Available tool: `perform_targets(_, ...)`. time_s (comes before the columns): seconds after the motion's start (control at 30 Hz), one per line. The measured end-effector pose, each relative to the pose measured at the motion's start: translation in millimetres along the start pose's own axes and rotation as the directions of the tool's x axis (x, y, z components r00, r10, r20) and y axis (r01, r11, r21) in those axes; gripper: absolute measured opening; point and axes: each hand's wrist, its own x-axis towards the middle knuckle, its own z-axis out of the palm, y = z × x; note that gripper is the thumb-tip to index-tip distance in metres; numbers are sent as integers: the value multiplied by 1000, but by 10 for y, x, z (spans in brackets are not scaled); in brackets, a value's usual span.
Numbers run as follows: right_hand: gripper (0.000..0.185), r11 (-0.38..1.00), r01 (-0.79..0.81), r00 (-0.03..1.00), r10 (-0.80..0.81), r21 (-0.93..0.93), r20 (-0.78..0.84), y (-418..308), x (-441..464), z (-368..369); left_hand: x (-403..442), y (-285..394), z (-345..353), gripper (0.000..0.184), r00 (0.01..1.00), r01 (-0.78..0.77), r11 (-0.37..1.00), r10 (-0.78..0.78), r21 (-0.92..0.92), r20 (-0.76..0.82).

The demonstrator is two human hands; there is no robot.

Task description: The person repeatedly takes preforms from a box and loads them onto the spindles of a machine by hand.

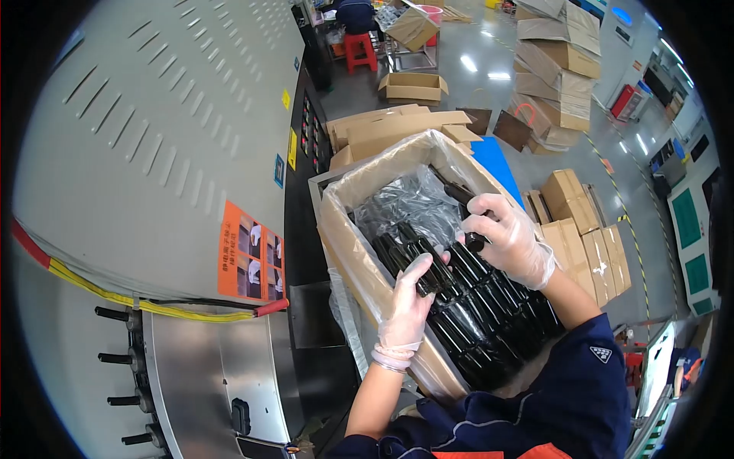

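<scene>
A cardboard box (348, 252) lined with clear plastic holds rows of glossy black cylindrical parts (482, 325), with crumpled clear film (405, 206) at its far end. My right hand (508, 237), in a clear glove, is closed round a long black part (451, 186) above the box, tilted toward the far side. My left hand (409, 306), also gloved, has its fingers closed on black parts (428, 268) at the left side of the rows. Its fingertips are partly hidden by them.
On the left stands a grey machine cabinet (168, 99) with black pegs (115, 358) low down. Folded cardboard (405, 130) lies beyond the box. Cartons (569, 199) are stacked at right. A person (355, 15) is near a red stool (359, 52) far off.
</scene>
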Motion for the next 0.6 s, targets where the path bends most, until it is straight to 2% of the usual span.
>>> perform_targets(0.13,30,998,54,998,-55,-27,-24,-47,-104,-194,-20,16,-52,29,999,34,997,-35,69,10)
perform_targets(0.2,27,983,182,983,-182,-14,-18,-93,-164,-257,-20,33,-5,30,988,21,997,-32,74,149)
perform_targets(0.27,27,977,208,978,-209,56,15,-129,-242,-203,-44,41,27,34,986,22,999,-28,38,167)
perform_targets(0.33,26,959,268,953,-278,94,118,-157,-292,-129,-103,67,48,39,981,58,998,-52,-30,187)
perform_targets(0.37,24,949,298,947,-307,101,96,-156,-353,-16,-36,32,-69,41,967,132,965,-75,-226,245)
perform_targets(0.4,27,945,310,942,-320,108,99,-169,-412,89,-33,-34,-196,41,968,127,966,-71,-226,241)
perform_targets(0.43,28,941,311,938,-327,135,114,-187,-444,174,-66,-118,-336,44,889,-304,947,244,100,387)
perform_targets(0.47,29,936,311,934,-333,163,129,-210,-466,241,-67,-150,-422,48,676,-693,645,427,322,601)
perform_targets(0.5,29,935,304,932,-332,184,148,-234,-485,288,111,-92,-465,54,951,-199,947,125,254,282)
perform_targets(0.53,29,937,272,917,-321,218,237,-268,-479,295,31,-101,-391,45,954,-247,911,168,329,249)
perform_targets(0.57,29,939,213,929,-280,270,240,-289,-470,305,9,-102,-450,41,957,-238,911,160,336,242)
perform_targets(0.6,28,936,152,939,-237,319,248,-307,-464,305,-21,-106,-513,51,960,-226,912,150,342,234)
